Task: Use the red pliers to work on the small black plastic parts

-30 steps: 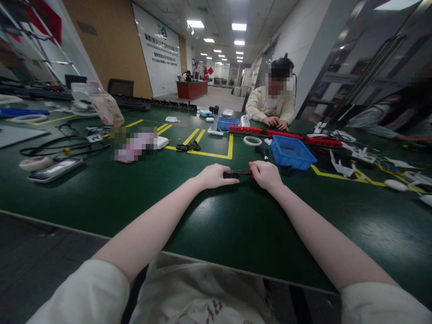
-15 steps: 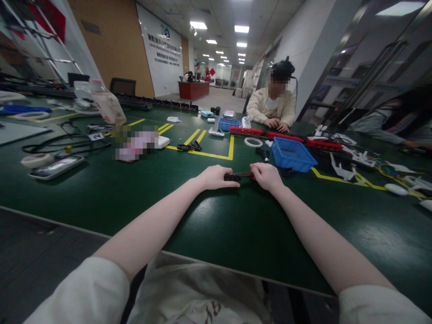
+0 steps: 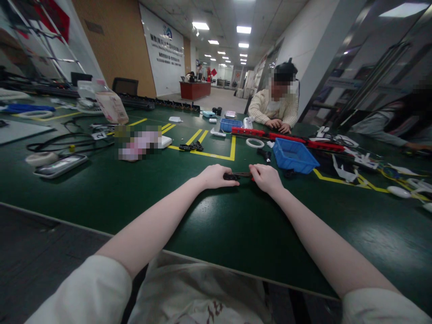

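My left hand (image 3: 215, 176) is closed around a small black part (image 3: 231, 177), whose near end shows between thumb and fingers. Facing it, my right hand (image 3: 266, 177) grips a red-handled hand tool (image 3: 242, 174). Its slim dark metal end reaches left to the black part; whether it clamps the part or only touches it I cannot tell. Most of the red handle is hidden in my fingers. Both hands are just above the green table (image 3: 216, 234). Several more small black parts (image 3: 191, 146) lie farther off, left of my hands.
Beyond my right hand are a blue bin (image 3: 294, 155), a black tool-like object (image 3: 264, 155) and a white ring (image 3: 254, 143). At left lie a phone-like device (image 3: 61, 166), cables and a bottle (image 3: 110, 103). Across the table sits another person (image 3: 275, 103) behind long red strips (image 3: 286, 137).
The view has shifted slightly. My hands keep nearly the same pose, the right one a touch closer to the left, with the tool still between them.
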Available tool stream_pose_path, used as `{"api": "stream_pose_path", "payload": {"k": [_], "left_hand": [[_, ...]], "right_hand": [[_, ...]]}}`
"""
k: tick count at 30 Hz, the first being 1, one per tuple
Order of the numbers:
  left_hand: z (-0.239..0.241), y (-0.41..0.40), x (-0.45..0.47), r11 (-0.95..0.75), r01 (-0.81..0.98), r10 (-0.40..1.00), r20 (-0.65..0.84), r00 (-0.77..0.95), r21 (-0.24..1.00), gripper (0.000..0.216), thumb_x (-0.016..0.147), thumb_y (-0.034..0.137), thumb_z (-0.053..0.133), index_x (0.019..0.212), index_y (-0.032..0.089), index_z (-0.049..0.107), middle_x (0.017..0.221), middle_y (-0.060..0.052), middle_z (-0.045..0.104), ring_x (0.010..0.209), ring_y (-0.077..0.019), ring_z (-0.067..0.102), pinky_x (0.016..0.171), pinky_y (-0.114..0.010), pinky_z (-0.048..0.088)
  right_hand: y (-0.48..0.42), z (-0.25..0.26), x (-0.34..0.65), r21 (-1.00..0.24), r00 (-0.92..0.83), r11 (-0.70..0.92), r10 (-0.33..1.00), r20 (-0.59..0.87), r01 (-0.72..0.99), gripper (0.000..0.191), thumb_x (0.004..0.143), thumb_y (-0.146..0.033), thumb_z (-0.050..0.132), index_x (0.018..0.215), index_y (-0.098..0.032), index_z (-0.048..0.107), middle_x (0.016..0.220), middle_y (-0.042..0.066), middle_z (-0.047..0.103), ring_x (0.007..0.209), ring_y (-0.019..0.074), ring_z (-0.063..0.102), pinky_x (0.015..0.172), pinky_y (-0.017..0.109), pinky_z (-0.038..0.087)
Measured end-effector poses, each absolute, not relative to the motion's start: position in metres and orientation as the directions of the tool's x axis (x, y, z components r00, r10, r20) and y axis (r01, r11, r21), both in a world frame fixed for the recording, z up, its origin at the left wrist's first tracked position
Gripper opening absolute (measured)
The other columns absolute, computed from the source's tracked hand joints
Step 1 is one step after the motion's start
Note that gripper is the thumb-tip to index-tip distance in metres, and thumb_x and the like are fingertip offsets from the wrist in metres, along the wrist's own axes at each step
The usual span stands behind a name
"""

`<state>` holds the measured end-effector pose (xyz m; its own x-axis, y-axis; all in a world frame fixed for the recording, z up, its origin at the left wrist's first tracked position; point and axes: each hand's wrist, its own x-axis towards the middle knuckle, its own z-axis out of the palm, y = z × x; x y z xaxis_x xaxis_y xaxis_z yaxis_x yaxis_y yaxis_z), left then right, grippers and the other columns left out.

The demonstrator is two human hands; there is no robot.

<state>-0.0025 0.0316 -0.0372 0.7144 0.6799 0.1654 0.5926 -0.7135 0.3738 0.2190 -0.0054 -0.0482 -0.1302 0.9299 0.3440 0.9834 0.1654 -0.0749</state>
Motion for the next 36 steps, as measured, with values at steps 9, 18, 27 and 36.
{"api": "stream_pose_path", "payload": {"k": [9,18,27,36], "left_hand": [[-0.035,0.03,0.0,-0.73,0.573,0.659,0.162,0.734,0.372,0.049,0.078,0.067,0.052,0.085,0.021,0.064,0.08,-0.002,0.067,0.073,-0.02,0.06,0.059,-0.024,0.036],[-0.036,0.033,-0.006,-0.794,0.486,0.581,0.219,0.784,0.364,0.042,0.077,0.061,0.059,0.092,0.022,0.064,0.088,-0.002,0.063,0.081,-0.0192,0.06,0.062,-0.023,0.038],[-0.044,0.046,-0.014,-0.817,0.433,0.553,0.303,0.776,0.381,0.054,0.074,0.053,0.067,0.117,0.02,0.059,0.116,-0.007,0.054,0.103,-0.0227,0.057,0.087,-0.031,0.046],[-0.043,0.05,-0.019,-0.777,0.495,0.607,0.256,0.752,0.389,0.062,0.074,0.029,0.061,0.132,0.013,0.046,0.133,-0.015,0.046,0.119,-0.03,0.049,0.101,-0.042,0.04]], "right_hand": [[-0.002,-0.048,0.228,-0.057,-0.168,0.199,0.926,0.339,0.978,0.03,0.09,-0.038,0.053,0.111,-0.017,0.058,0.109,0.006,0.061,0.09,0.0164,0.061,0.078,0.037,0.052],[-0.007,-0.045,0.22,0.005,-0.209,0.219,0.925,0.318,0.976,0.029,0.09,-0.038,0.053,0.111,-0.018,0.058,0.109,0.006,0.061,0.091,0.0164,0.06,0.079,0.038,0.052],[-0.005,-0.045,0.219,0.029,-0.195,0.196,0.928,0.316,0.98,0.029,0.09,-0.038,0.053,0.11,-0.017,0.058,0.109,0.006,0.061,0.091,0.0165,0.06,0.08,0.038,0.052],[-0.004,-0.047,0.223,-0.05,-0.117,0.145,0.922,0.369,0.988,0.028,0.09,-0.037,0.052,0.109,-0.018,0.059,0.108,0.006,0.062,0.09,0.0159,0.06,0.078,0.037,0.052]]}}
